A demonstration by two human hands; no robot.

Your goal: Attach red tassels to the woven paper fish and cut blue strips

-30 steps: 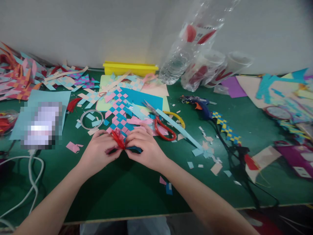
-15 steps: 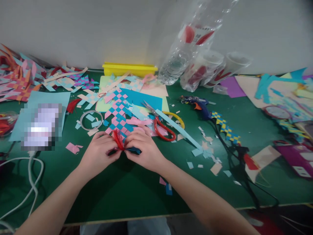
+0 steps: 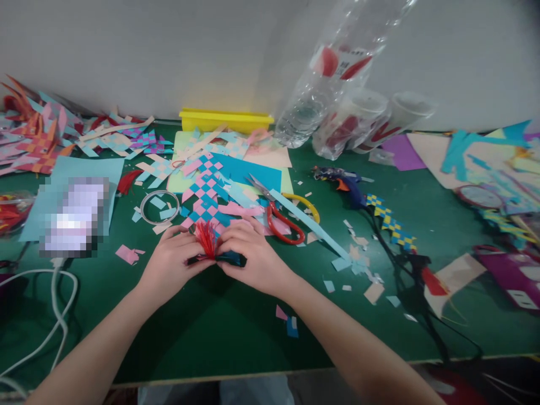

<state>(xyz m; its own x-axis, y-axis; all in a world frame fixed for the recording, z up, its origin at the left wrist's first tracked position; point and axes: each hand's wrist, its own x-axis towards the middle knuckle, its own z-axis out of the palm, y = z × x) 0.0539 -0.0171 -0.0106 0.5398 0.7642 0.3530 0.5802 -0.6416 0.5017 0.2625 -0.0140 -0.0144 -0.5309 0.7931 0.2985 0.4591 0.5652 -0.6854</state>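
Observation:
Both of my hands meet at the middle of a green table point(image 3: 219, 332). My left hand point(image 3: 171, 264) and my right hand point(image 3: 253, 256) pinch a small red tassel point(image 3: 206, 237) together with a dark blue paper piece point(image 3: 234, 259) between their fingertips. The tassel's threads fan upward between my thumbs. Just behind lies a woven pink-and-blue paper strip piece point(image 3: 205, 194). Red-handled scissors point(image 3: 276, 216) rest to the right of my right hand.
A tape ring point(image 3: 158, 206), a blue glue gun point(image 3: 348, 183) with a black cord, paper scraps and a yellow-blue woven strip point(image 3: 390, 225) litter the table. Clear plastic bottles point(image 3: 333, 95) and a yellow box point(image 3: 223, 119) stand by the wall. White cable point(image 3: 54, 304) at left.
The hands have stayed in place, fingers shifting slightly on the tassel; the dark blue piece shows a little more under the right fingers.

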